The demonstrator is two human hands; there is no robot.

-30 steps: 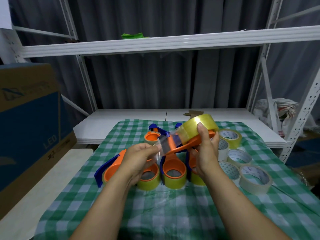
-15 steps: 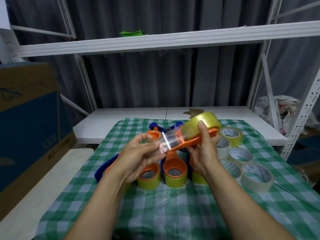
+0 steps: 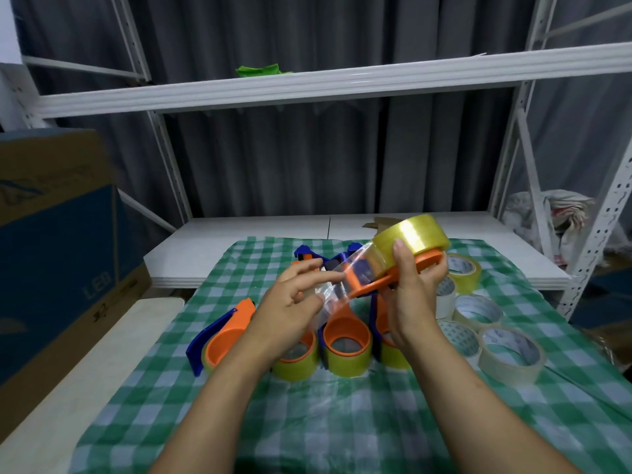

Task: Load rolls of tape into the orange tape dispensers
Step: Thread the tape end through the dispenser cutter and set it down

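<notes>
My right hand [image 3: 412, 292] grips an orange tape dispenser [image 3: 383, 277] raised above the table, with a yellow-tinted roll of tape [image 3: 410, 236] seated on it. A clear strip of tape [image 3: 337, 289] runs from the roll down across the dispenser's front. My left hand [image 3: 290, 302] pinches the free end of that strip. Under my hands, several loaded orange dispensers [image 3: 347, 343] with blue parts lie on the green checked cloth [image 3: 325, 412]. Several loose tape rolls [image 3: 509, 350] lie at the right.
A large cardboard box [image 3: 58, 241] stands at the left beside a pale bench [image 3: 68, 381]. White metal shelving [image 3: 307, 83] spans above and behind the table, with a green item [image 3: 260, 69] on it. A bundled sack [image 3: 550, 213] sits at the right.
My left hand has drawn the tape strip further out and down from the roll. My right hand has tilted the dispenser slightly, still holding it up.
</notes>
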